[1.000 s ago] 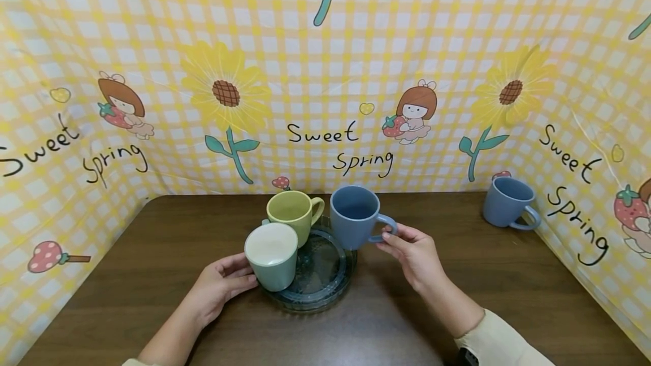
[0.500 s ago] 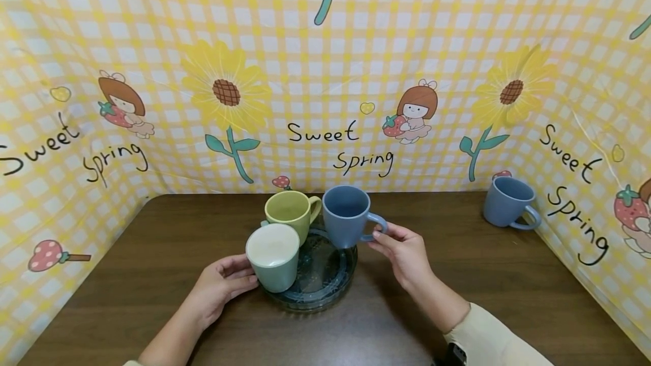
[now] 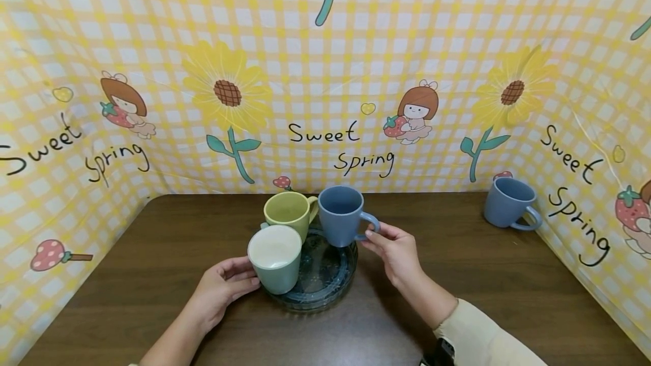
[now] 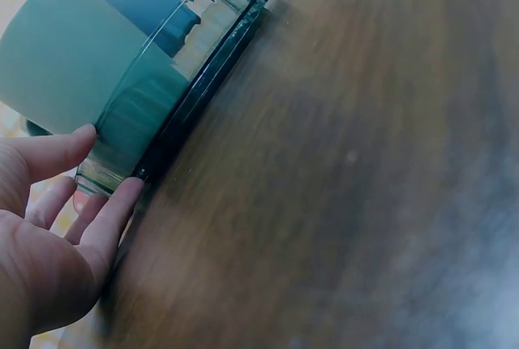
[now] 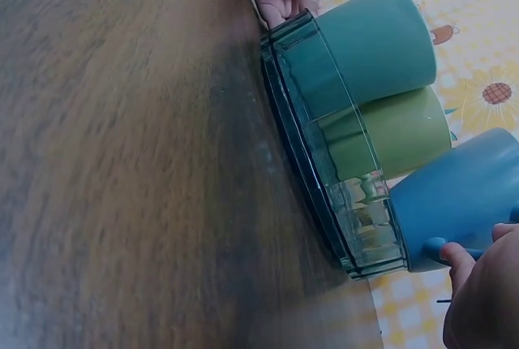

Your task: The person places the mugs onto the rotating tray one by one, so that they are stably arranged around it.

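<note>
My right hand (image 3: pixel 394 253) pinches the handle of a blue mug (image 3: pixel 339 220), which stands upright at the back right of a round clear tray (image 3: pixel 315 301). In the right wrist view the blue mug (image 5: pixel 462 203) overlaps the tray's clear wall (image 5: pixel 377 239), with its bottom near the rim. A pale green mug with a white inside (image 3: pixel 277 270) sits in the tray at the front left. Behind it stands a yellow-green mug (image 3: pixel 287 210), its handle close to the blue mug. My left hand (image 4: pixel 61 227) touches the tray's left side with fairly straight fingers, thumb at the rim.
A second blue mug (image 3: pixel 508 205) stands at the back right corner of the brown wooden table (image 3: pixel 508 298). A yellow checked cloth (image 3: pixel 315 72) hangs as a wall behind the table and along both sides.
My right hand has moved the blue mug left, over the tray and closer to the yellow-green mug. The left hand and the pale green mug are nearly where they were.
</note>
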Motion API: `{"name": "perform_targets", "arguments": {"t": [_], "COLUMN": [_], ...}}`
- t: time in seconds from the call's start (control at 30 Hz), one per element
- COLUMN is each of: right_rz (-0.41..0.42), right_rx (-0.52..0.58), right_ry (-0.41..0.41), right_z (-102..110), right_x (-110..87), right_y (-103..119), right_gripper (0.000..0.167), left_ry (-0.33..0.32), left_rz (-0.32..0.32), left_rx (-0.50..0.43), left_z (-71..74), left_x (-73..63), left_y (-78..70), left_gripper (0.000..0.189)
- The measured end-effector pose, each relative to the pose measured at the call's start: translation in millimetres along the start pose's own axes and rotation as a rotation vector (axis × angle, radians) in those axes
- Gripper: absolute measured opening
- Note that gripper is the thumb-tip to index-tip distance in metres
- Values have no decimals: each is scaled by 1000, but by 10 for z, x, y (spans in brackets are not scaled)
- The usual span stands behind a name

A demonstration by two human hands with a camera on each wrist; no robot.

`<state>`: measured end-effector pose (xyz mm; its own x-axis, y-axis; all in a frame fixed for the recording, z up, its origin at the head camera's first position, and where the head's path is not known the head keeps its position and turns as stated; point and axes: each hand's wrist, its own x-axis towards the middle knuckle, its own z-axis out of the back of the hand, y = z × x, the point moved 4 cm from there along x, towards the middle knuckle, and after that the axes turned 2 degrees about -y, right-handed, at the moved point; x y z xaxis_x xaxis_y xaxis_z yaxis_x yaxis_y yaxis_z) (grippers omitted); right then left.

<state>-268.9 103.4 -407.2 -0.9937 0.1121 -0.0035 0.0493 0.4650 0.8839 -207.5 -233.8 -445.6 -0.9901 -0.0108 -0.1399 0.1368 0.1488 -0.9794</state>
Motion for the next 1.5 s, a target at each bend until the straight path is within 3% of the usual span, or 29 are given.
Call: {"name": "perform_targets", "arguments": {"t": [0.33,0.8,1.0,1.27,1.5], "right_rz": [-7,-18,25,108,82], "right_rx": [-1,-69,-219,-548,-603], "right_ry": [3,6,37,29,35], "right_z": [-32,-34,-28,7,-16], "right_x": [14,9,77,157,171], "right_y": [-31,-174,-193,-134,-180], "right_gripper": [31,18,29,19,13], "left_ry": [-5,-22,-41,-58,-61], "left_rz": [-4,3,3,16,10], "left_rx": [36,35,57,88,112], "left_z": [-10,4,7,11,-11], "left_x": [-1,12,7,16,6], "left_y": [-4,34,19,13,-2], "left_gripper": [46,42,39,40,36]}}
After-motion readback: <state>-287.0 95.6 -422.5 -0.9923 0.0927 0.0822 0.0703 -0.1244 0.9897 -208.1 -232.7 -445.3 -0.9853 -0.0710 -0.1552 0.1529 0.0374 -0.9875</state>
